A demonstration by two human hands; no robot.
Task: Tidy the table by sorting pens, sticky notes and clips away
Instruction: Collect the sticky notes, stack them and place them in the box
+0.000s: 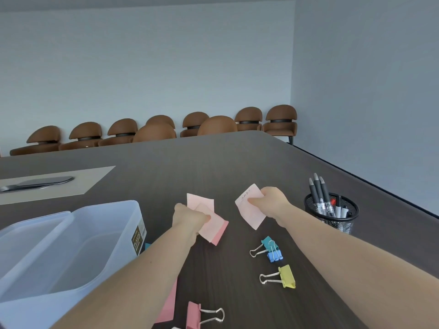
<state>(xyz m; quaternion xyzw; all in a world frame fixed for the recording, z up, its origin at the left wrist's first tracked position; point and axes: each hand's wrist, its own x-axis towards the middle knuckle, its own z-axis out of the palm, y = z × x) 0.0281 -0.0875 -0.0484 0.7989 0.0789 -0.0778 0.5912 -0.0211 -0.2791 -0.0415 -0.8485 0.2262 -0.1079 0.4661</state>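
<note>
Pens [319,195] fill the mesh cup [332,216]; fingers of both hands pinch pink notes [251,210].

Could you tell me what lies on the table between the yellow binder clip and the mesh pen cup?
In the head view, only bare table lies between the yellow binder clip and the mesh pen cup, with the right forearm reaching above that stretch.

Bare table [213,167] lies open beyond both hands. The plastic bin [71,245] blocks left of the left hand [190,218]; the mesh cup [331,213] right of the right hand [270,200]; binder clips [273,250] nearer.
</note>
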